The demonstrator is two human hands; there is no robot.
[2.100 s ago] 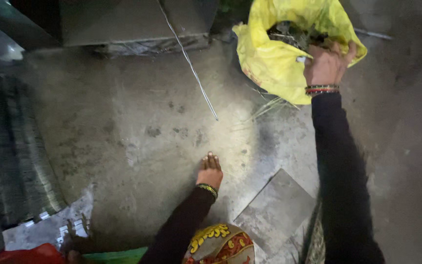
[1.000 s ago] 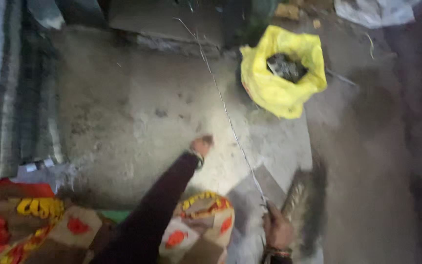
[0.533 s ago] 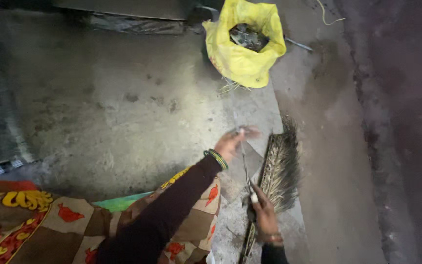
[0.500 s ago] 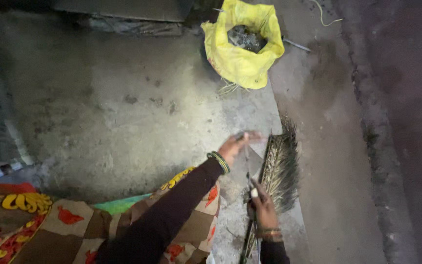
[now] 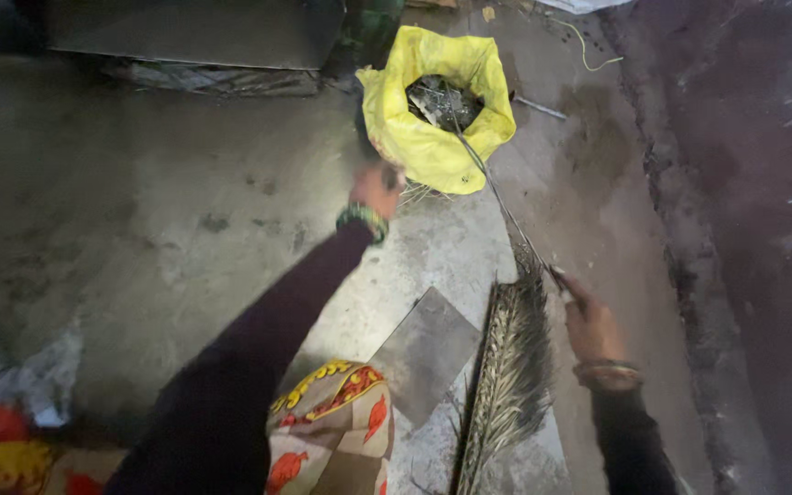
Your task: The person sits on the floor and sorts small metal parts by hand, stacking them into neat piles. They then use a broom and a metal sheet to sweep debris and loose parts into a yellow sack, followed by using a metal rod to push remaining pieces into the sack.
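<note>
My right hand [image 5: 588,319] pinches the lower end of a thin stick [image 5: 497,197] that slants up into a yellow bag [image 5: 433,137] holding dark scraps. Just left of this hand a dry feathery frond [image 5: 511,376] lies lengthwise on the floor. My left hand [image 5: 375,190], with a bangle at the wrist, is stretched forward and sits at the bag's lower left edge. It is blurred, so its fingers and any hold on the bag cannot be made out.
A flat grey tile [image 5: 425,353] lies on the concrete floor [image 5: 185,229] between my arms. Patterned cloth [image 5: 332,431] covers my knee at the bottom. A dark slab [image 5: 185,32] runs along the back, and a wet dark strip [image 5: 744,229] along the right.
My left hand has gone from beside the frond up to the yellow bag. My right hand has shifted right with the thin stick in it.
</note>
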